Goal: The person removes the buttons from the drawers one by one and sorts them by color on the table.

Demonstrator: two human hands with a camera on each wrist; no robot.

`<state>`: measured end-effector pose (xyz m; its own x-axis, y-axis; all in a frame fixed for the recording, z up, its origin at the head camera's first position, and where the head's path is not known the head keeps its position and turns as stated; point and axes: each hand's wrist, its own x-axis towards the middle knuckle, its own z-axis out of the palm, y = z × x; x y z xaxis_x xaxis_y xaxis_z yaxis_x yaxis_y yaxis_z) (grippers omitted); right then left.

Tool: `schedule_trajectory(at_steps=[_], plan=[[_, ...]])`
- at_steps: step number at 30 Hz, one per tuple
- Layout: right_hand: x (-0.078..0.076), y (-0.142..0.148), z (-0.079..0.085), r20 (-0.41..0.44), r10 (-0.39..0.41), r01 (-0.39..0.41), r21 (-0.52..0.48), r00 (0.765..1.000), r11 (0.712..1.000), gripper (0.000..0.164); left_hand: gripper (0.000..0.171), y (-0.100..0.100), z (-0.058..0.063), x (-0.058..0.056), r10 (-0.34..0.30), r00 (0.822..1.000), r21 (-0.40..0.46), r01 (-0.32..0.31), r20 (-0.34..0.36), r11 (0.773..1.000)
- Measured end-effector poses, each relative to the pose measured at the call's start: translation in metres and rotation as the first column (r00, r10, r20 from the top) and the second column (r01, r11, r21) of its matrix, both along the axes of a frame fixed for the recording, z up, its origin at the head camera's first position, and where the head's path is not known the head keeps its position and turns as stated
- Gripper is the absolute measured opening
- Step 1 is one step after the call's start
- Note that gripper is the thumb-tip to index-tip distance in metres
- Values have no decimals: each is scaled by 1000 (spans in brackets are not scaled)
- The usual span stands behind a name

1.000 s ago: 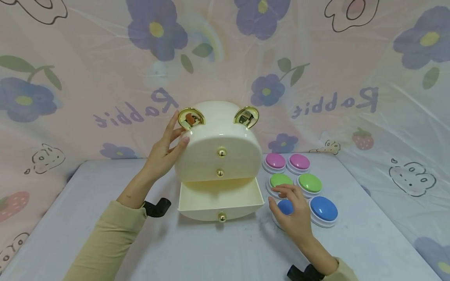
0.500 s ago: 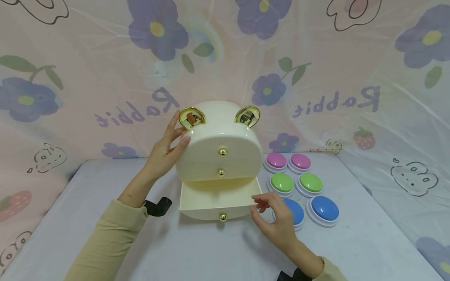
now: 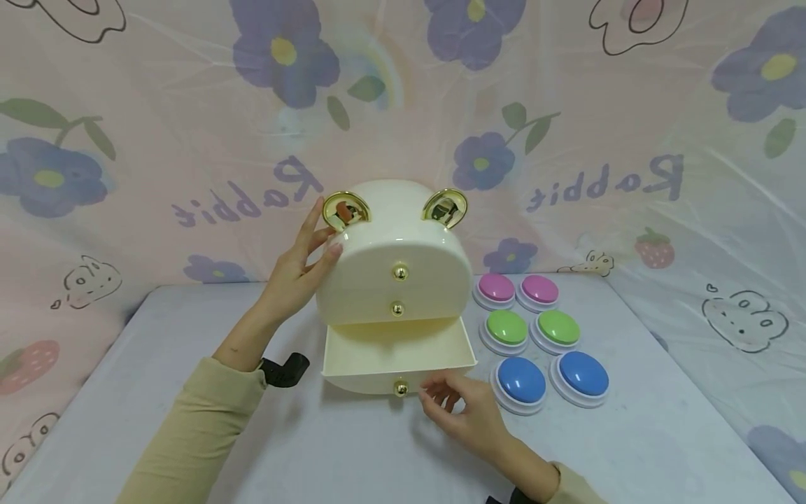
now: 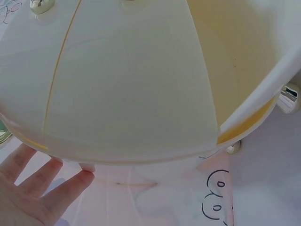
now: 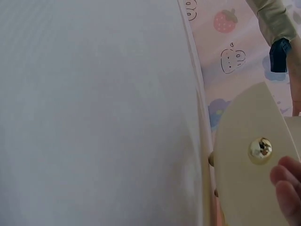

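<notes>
A cream-white drawer box (image 3: 393, 231) with two gold ears stands mid-table in the head view, its bottom drawer (image 3: 378, 362) pulled out. That drawer's inside looks bare, and a gold knob (image 3: 401, 388) sits on its front. My left hand (image 3: 292, 276) rests with spread fingers against the box's upper left side, below the left ear; in the left wrist view its fingertips (image 4: 87, 178) touch the box's edge. Just right of the knob is my right hand (image 3: 466, 409), fingers loosely bent and holding nothing. In the right wrist view its fingers (image 5: 289, 186) overlap the drawer front.
To the right of the box stand round push buttons in pairs: pink (image 3: 496, 288), green (image 3: 506, 327) and blue (image 3: 521, 380), each on a white base. A white cloth covers the table (image 3: 352, 455). A printed curtain (image 3: 403, 105) hangs behind.
My right hand has moved left from over the buttons, past the drawer's right corner, to beside the drawer knob. My left hand stays on the box, and the drawer keeps its place.
</notes>
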<state>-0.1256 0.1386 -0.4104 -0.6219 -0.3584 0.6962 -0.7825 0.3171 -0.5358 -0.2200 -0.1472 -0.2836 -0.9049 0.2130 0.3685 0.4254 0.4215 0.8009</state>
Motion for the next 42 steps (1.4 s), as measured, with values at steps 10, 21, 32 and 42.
schedule_trajectory(at_steps=[10, 21, 32, 42], plan=[[1, -11, -8, 127, -4, 4, -2, 992, 1000, 23, 70, 1, 2, 1, -2, 1000, -2, 2, 14, 1000], [6, -22, -8, 354, -26, 40, -32, 935, 999, 22, 70, 0, 1, 0, 0, 1000, -15, 0, 12, 1000], [6, -40, -10, 311, -200, 221, -35, 929, 975, 21, 70, -1, 1, 0, -3, 1000, -9, 3, 16, 1000], [-1, -44, -5, 316, -241, 263, -28, 918, 964, 22, 70, -1, 0, 0, -3, 1000, -8, 3, 15, 1000]])
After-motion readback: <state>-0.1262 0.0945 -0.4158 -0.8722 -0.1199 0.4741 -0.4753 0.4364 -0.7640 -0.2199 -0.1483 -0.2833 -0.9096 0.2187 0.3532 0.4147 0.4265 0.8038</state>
